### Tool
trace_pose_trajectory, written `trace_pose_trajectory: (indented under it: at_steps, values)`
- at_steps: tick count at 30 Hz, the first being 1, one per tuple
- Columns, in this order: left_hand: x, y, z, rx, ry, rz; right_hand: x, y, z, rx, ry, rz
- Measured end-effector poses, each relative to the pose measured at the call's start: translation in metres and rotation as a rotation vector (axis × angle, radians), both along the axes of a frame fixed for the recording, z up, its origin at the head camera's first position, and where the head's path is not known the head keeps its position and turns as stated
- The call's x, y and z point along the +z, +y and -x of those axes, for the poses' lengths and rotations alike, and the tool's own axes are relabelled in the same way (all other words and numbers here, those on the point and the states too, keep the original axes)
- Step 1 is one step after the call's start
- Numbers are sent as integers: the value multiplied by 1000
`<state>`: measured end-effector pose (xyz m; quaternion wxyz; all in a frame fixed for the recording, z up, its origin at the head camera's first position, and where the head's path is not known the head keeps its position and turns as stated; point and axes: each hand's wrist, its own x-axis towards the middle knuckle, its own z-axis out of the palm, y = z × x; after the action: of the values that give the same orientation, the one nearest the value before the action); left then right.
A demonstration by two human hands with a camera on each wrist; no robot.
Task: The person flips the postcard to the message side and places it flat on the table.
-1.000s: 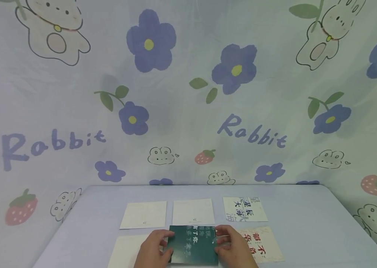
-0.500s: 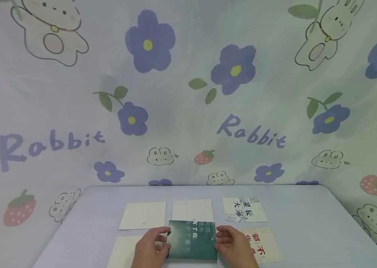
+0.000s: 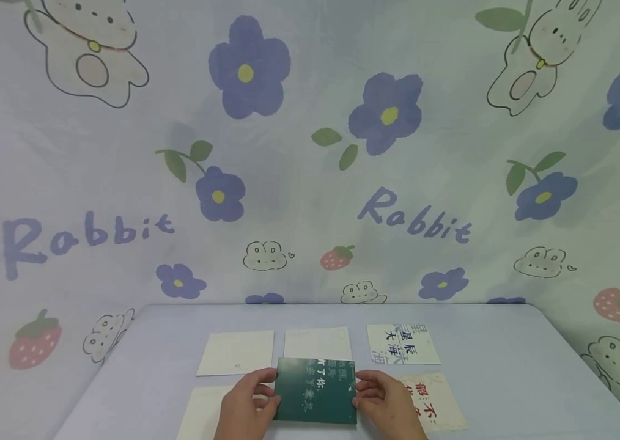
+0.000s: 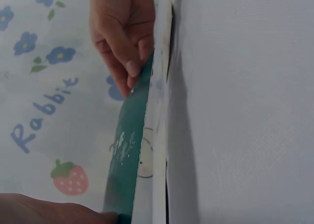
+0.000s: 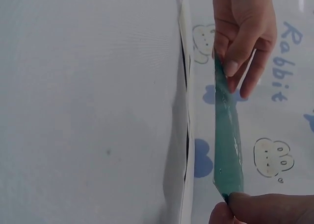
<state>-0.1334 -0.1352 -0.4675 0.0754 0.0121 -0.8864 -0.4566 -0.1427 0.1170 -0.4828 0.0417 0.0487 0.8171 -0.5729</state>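
Left of centre on the smooth, pale lavender-grey table (image 3: 128, 385), a cream rectangular paper card (image 3: 236, 352) lies toward the far edge. A second cream paper card (image 3: 202, 410) lies in front of it, partly hidden by the left hand (image 3: 245, 404). That hand's thumb and fingers are curled in, narrowed onto the left side of a glossy dark-green rectangular card (image 3: 310, 394) with white lettering. The green card sits squarely between both hands, raised off the table, and in the head view covers the near part of a third cream paper card (image 3: 318, 343). The right hand (image 3: 389, 402) grips its right side likewise. Equal, light pressure at both sides should stop the thin card bowing or slipping; matched hand heights should level it, and thumbs near the edges should spare the glossy face. Nearer the table's right edge lie a white paper card with blue characters (image 3: 402, 343) and, in front, a cream paper card with red characters (image 3: 438, 401), partly behind the right hand.
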Motion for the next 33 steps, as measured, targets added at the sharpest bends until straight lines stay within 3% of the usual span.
trace_pose_trajectory:
  at_steps: [15,27,33]
  values:
    - [-1,0,0,34,3,12,-1,2,-1,19,-3,97]
    - [0,2,-1,60,4,-2,0,-1,-1,-43,33,29]
    - [0,0,0,42,14,-15,0,0,-1,-43,39,40]
